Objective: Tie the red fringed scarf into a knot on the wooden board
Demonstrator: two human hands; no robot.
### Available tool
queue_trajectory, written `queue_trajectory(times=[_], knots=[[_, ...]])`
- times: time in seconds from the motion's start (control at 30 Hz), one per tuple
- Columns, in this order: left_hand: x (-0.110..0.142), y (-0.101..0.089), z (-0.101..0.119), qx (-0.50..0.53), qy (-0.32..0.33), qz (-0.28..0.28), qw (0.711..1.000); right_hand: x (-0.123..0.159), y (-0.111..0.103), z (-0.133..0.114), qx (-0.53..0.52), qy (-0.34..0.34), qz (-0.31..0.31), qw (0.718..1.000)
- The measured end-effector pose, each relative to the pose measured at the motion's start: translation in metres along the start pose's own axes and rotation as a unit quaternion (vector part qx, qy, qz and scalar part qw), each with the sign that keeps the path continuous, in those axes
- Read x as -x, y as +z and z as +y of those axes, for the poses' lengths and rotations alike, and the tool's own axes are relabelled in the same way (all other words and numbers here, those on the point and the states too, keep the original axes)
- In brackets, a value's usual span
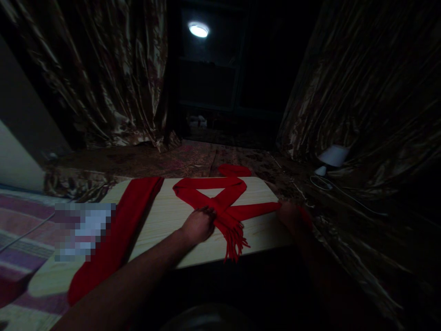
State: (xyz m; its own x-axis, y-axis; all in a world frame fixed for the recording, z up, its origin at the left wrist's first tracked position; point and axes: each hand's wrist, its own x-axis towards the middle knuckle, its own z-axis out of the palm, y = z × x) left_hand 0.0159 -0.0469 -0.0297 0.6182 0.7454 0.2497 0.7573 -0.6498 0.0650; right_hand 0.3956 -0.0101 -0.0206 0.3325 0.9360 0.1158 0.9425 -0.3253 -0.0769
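Note:
A red scarf [227, 196] with a fringed end lies in a crossed loop on a pale wood-grain board [161, 230]. My left hand [200, 225] rests at the crossing, its fingers curled onto the fabric just above the fringe. At the board's right edge, my right hand [288, 214] is closed around the scarf's other stretch, pulled out sideways from the loop. Some red fabric shows beyond that hand; darkness hides part of its fingers. A wide strip of red cloth [120, 234] lies across the board's left side.
More red fabric [234, 170] lies behind the board's far edge. A small white lamp [333, 156] with a trailing cord stands at right. Patterned curtains [138, 78] hang at both sides of a dark window. A blurred-out patch [82, 232] covers something on the left.

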Motion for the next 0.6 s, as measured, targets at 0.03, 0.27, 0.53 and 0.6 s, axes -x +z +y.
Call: queue_trajectory(times=[0.03,0.27,0.53,0.6], knots=[[0.000,-0.001,0.000,0.000,0.000,-0.001,1.000,-0.002,-0.001,0.003,0.008,0.000,0.008,1.000],[0.002,0.000,0.001,0.017,-0.003,0.008,1.000,-0.011,0.011,0.020,0.009,-0.051,0.152,0.987],[0.006,0.008,0.002,0.031,-0.020,0.041,0.998,-0.008,0.005,0.013,0.036,-0.009,0.016,0.999],[0.007,0.009,0.003,0.032,-0.026,0.044,0.998,-0.002,-0.002,0.002,0.034,-0.035,0.051,0.997]])
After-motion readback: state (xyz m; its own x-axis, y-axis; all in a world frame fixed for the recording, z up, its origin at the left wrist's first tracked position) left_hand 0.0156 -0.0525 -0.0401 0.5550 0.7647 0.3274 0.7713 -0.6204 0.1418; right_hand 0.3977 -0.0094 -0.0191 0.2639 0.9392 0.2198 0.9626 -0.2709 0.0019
